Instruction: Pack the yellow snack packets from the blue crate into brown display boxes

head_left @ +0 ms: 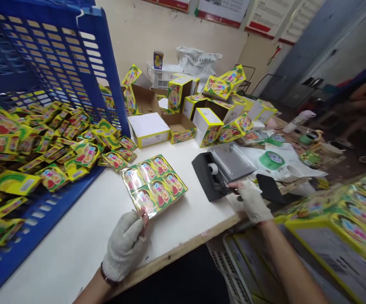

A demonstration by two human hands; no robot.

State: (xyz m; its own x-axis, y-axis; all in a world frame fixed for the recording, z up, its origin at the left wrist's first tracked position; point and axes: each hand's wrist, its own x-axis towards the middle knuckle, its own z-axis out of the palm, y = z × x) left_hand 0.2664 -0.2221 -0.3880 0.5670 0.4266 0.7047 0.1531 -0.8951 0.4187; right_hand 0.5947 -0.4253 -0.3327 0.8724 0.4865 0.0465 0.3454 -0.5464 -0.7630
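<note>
Head camera view, looking down at a white counter [75,236] with a raw wooden front edge. Your left hand [126,245], in a fingerless knitted white glove, pinches the near corner of a flat glossy bundle of six yellow-and-green sachets wrapped in clear film [154,184]; that grip is narrow, thumb on top. The bundle lies flat near the middle of the counter, close to the front edge. It looks light and a little floppy, and the shiny film is probably slippery, so an edge or corner pinch seems the safest hold.

Your right hand [252,202], gloved the same way, rests on the near end of a black desktop device with a grey metal lid [224,169] at the counter's right edge; its fingers are curled against the device, but you cannot tell whether they grasp anything.

A blue slatted plastic crate [56,55] tips over the left side, spilling loose yellow sachets [43,156]. Yellow cardboard boxes [208,122], some open, crowd the far edge. Green tape rolls [271,160] lie at the right. Behind is a cream wall with posters; another person sits far right.
</note>
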